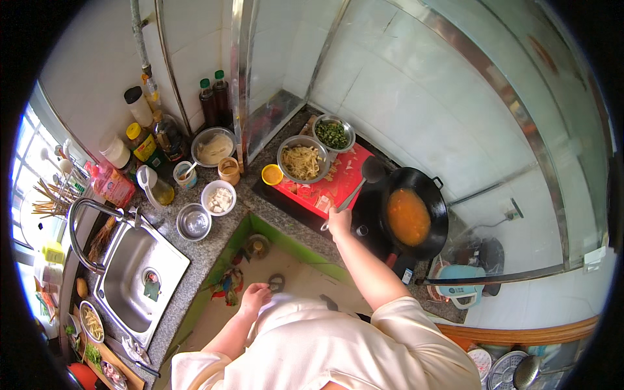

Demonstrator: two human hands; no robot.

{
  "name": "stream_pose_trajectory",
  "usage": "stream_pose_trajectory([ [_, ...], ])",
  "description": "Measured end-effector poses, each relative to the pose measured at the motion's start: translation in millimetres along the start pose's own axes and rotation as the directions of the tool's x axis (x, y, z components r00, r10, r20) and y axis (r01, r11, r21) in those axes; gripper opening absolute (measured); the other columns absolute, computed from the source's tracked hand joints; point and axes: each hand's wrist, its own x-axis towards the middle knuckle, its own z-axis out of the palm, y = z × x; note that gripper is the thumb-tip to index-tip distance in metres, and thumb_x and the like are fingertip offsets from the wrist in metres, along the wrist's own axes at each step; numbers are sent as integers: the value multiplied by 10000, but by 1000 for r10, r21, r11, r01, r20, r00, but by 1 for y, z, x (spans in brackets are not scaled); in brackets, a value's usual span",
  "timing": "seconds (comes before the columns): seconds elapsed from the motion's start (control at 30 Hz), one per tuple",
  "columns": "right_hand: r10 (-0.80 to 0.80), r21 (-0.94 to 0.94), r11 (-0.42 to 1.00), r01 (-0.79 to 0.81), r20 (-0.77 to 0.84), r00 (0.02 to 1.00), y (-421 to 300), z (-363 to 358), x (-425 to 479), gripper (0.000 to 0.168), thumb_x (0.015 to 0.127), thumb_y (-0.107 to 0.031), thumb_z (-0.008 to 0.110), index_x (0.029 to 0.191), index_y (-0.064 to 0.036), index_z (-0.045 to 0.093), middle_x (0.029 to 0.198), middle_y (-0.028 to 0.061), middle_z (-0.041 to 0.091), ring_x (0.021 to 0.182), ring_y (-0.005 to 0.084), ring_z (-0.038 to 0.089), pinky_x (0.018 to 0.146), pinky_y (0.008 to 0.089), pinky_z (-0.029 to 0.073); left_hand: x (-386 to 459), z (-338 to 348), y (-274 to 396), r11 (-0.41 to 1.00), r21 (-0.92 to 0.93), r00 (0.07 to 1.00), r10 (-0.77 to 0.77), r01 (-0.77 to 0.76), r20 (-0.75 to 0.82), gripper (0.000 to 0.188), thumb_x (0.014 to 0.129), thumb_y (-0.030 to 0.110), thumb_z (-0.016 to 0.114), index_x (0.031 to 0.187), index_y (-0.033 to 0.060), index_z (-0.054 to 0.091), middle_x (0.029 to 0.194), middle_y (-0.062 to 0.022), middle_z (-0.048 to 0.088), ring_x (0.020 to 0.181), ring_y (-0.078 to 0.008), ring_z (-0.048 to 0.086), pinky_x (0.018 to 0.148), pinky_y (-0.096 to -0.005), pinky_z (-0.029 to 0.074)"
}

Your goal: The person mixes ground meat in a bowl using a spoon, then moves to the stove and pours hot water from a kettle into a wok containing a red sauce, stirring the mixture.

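Note:
My right hand [340, 222] is closed around the handle of a metal ladle [373, 169], whose dark bowl is over the red mat's edge, beside the wok. The black wok [441, 214] sits on the stove with orange-red soup [408, 217] in it. To its left, the red mat [348, 170] carries a steel bowl of pale shredded food [302, 160]; a steel bowl of chopped greens [334, 134] is behind it, and a small yellow-rimmed cup [272, 174] at the left. My left hand [256, 297] is held in front of my body, fingers loosely curled, with nothing visible in it.
A steel sink [129, 287] with a curved faucet [73, 214] is at the left. Bottles, an oil dispenser [155, 187], a bowl of white cubes [219, 198] and an empty steel bowl [194, 222] stand on the granite counter. Glass panels flank the stove. A light-blue appliance [460, 282] is at the right.

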Motion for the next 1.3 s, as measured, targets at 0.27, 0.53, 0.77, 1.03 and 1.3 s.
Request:
stream_pose_trajectory([
  [0.27, -26, -119, 993, 24, -17, 1000, 16, 31, 27, 386, 849, -273, 629, 750, 96, 572, 683, 204, 619, 638, 291, 626, 568, 405, 458, 14, -16, 20, 999, -35, 999, 40, -40, -21, 124, 872, 57, 539, 994, 39, 536, 877, -61, 579, 778, -166, 594, 719, -296, 519],
  [0.53, 41, -77, 996, -36, 69, 997, 49, 60, 63, 355, 907, -273, 582, 767, 50, 627, 581, 117, 596, 400, 191, 563, 351, 333, 411, 14, -28, 27, 1000, -13, 998, 10, -11, -60, 136, 868, 46, 533, 1004, 37, 527, 864, -58, 578, 771, -167, 592, 716, -294, 514],
  [0.77, 47, 67, 997, -49, 32, 998, 23, 65, 47, 324, 834, -230, 691, 819, 55, 537, 655, 97, 608, 470, 186, 607, 363, 297, 504, 19, -47, 10, 999, -49, 996, -3, -2, -92, 126, 861, 31, 525, 987, 33, 524, 849, -59, 575, 761, -160, 586, 703, -286, 505],
  [1.03, -78, -55, 996, 71, -148, 986, 10, 59, 64, 363, 795, -238, 684, 855, 62, 489, 779, 221, 611, 728, 370, 629, 678, 435, 493, 32, -59, -1, 998, -60, 997, -8, 3, -80, 97, 881, 40, 519, 978, 43, 526, 819, -53, 574, 697, -149, 583, 638, -276, 499],
  [1.3, -156, 61, 986, 154, 36, 987, -48, 90, 63, 298, 777, -225, 685, 815, 55, 589, 761, 205, 644, 721, 345, 644, 671, 418, 498, 28, -59, 6, 994, -101, 997, 20, -28, -72, 112, 875, 39, 530, 985, 24, 519, 826, -50, 558, 703, -135, 559, 632, -258, 487],
])
